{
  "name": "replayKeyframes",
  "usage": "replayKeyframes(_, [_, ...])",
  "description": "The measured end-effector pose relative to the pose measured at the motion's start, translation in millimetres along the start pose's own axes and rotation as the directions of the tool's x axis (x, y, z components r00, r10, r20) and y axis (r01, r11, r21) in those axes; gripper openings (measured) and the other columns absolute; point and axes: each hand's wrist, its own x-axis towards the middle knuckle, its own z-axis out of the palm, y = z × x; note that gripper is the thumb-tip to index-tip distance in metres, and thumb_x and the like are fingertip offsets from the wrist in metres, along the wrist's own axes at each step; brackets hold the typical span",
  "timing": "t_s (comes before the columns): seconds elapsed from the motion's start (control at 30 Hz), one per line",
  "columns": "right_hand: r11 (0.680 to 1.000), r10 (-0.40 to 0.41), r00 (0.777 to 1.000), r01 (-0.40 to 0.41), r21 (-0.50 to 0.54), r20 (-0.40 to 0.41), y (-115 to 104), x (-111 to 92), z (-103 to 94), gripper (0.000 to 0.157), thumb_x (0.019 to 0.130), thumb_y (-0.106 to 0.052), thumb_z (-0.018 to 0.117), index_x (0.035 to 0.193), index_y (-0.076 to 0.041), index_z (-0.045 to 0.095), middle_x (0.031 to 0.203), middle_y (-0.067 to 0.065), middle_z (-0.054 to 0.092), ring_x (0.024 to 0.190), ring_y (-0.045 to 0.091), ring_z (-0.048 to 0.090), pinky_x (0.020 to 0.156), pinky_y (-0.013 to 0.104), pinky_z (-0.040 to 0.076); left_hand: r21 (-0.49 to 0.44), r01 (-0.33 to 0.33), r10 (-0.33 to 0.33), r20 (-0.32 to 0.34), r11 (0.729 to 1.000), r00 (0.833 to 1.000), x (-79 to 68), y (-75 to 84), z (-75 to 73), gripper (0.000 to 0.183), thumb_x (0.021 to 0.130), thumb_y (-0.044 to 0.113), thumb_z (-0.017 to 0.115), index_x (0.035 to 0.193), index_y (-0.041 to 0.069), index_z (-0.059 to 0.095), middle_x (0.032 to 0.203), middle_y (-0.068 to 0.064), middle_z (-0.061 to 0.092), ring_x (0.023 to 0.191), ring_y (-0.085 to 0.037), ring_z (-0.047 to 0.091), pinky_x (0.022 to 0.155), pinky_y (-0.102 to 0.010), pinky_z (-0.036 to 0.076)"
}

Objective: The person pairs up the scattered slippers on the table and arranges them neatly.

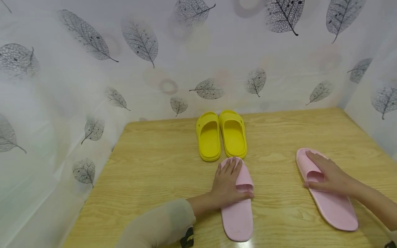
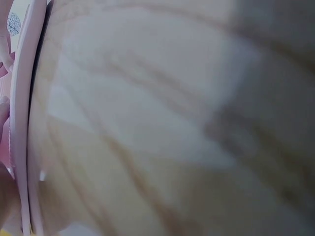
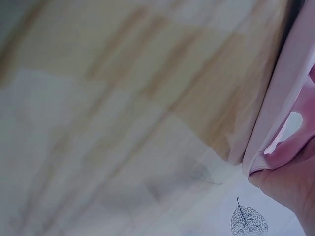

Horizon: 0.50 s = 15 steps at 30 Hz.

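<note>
In the head view two pink slippers with ribbed straps lie apart on the wooden tabletop. My left hand [image 1: 227, 186] rests on the middle slipper [image 1: 238, 224], its straight fingers spread over the strap and the thumb reaching across to the right edge. Farther right, my right hand [image 1: 333, 175] lies across the other pink slipper [image 1: 338, 210], fingers extended along the strap, thumb at the left edge. That slipper is angled, toe toward the far left. The left wrist view shows a sole edge [image 2: 20, 123] close against the table; in the right wrist view another sole edge [image 3: 280, 88] shows.
A pair of yellow slippers [image 1: 209, 137] stands side by side at the table's back, just beyond the toe of the middle pink slipper. White leaf-patterned sheeting [image 1: 198, 62] hangs around the back and sides of the wooden table [image 1: 149, 165].
</note>
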Motion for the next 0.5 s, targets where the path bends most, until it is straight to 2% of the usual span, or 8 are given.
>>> replayKeyframes(0.1, [1.000,0.000,1.000,0.000,0.000,-0.006,0.7,-0.8,1.6,0.105,0.064,-0.019,0.082,0.147,0.004,0.022,0.137,0.044,0.029,0.135,0.055,0.016,0.109,0.066,-0.004,0.015,0.000,0.000,0.001,1.000,1.000,-0.1,0.7,1.2,0.109,0.073,0.075,0.057,0.153,0.013,0.016,0.157,-0.009,0.019,0.145,-0.022,0.015,0.114,-0.053,0.017])
replayKeyframes(0.33, [1.000,-0.003,1.000,0.003,-0.010,-0.006,2.9,-3.2,1.3,0.105,0.065,-0.020,0.082,0.148,0.003,0.021,0.138,0.044,0.028,0.142,0.042,0.011,0.109,0.066,-0.004,0.000,0.004,-0.004,0.011,1.000,1.000,-0.2,5.2,-1.0,0.108,0.074,0.074,0.057,0.152,0.013,0.016,0.157,-0.009,0.018,0.145,-0.022,0.014,0.114,-0.053,0.017])
replayKeyframes(0.5, [1.000,0.004,1.000,-0.004,-0.003,0.004,3.1,-2.2,2.3,0.105,0.066,-0.020,0.082,0.148,0.002,0.020,0.139,0.043,0.027,0.138,0.051,0.013,0.109,0.065,-0.006,0.004,0.019,-0.019,0.024,1.000,1.000,0.2,6.0,-0.7,0.108,0.074,0.074,0.057,0.153,0.014,0.015,0.158,-0.009,0.018,0.145,-0.022,0.014,0.115,-0.052,0.016])
